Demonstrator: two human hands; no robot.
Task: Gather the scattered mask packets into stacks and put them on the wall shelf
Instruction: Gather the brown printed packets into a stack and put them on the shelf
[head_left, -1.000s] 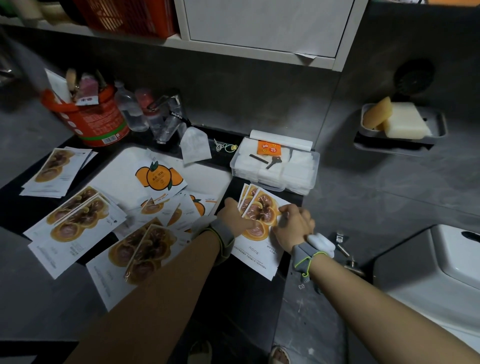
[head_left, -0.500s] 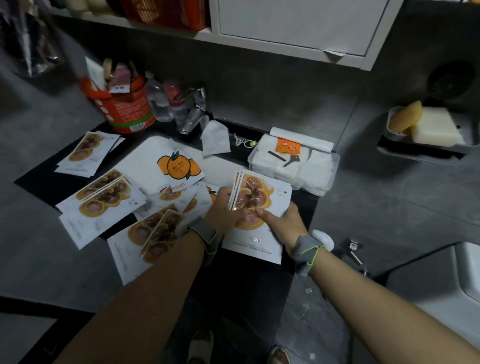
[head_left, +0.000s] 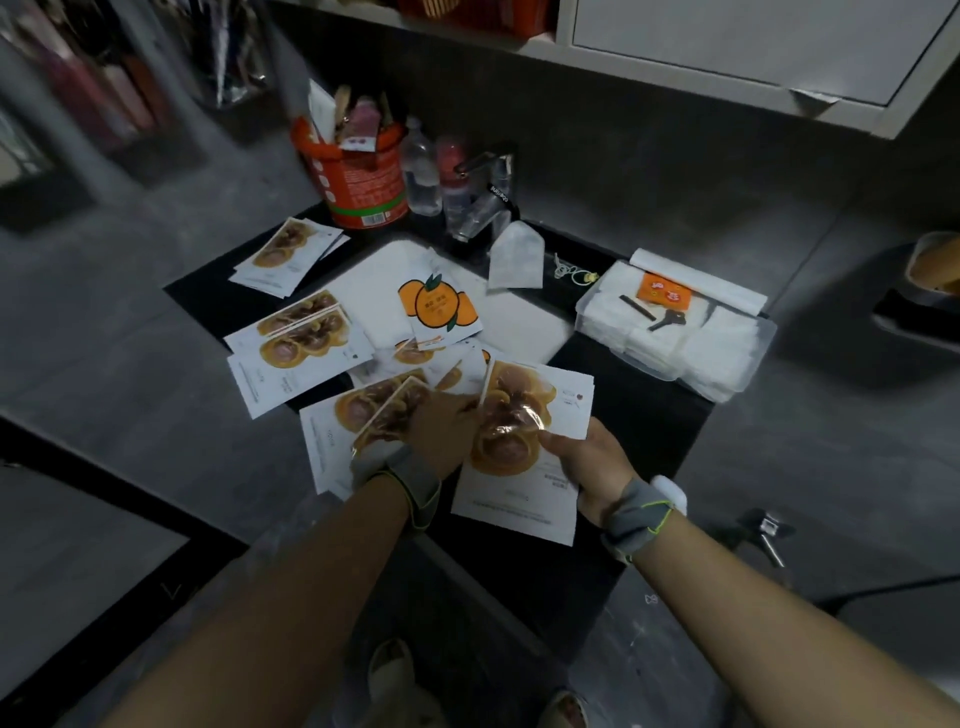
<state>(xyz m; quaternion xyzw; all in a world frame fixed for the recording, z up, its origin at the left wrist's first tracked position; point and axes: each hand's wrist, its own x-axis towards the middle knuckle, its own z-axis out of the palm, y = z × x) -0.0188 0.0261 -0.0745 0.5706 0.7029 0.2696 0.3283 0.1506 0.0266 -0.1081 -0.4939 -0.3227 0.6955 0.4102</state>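
Note:
A small stack of white mask packets (head_left: 524, 441) with a brown-and-orange picture is held between both hands over the black counter (head_left: 644, 415). My left hand (head_left: 441, 428) grips its left edge, and my right hand (head_left: 587, 460) pinches its right edge with the thumb on top. More packets lie scattered to the left: a pair (head_left: 353, 431) under my left wrist, another pair (head_left: 296, 353) further left, a pile (head_left: 288, 254) near the bucket, and orange-fruit packets (head_left: 436, 309) over the sink. The white wall shelf (head_left: 727, 67) runs along the top.
An orange bucket (head_left: 363, 182) with tools, two bottles (head_left: 423, 176) and a tap (head_left: 485, 202) stand at the back. A clear box (head_left: 675, 332) of white pads with a key sits right of the sink. A soap dish (head_left: 930, 291) hangs on the right wall.
The fanned packets have been squared into one stack between my hands. The stack has shifted slightly toward me, and the camera has turned right, sliding the scene left.

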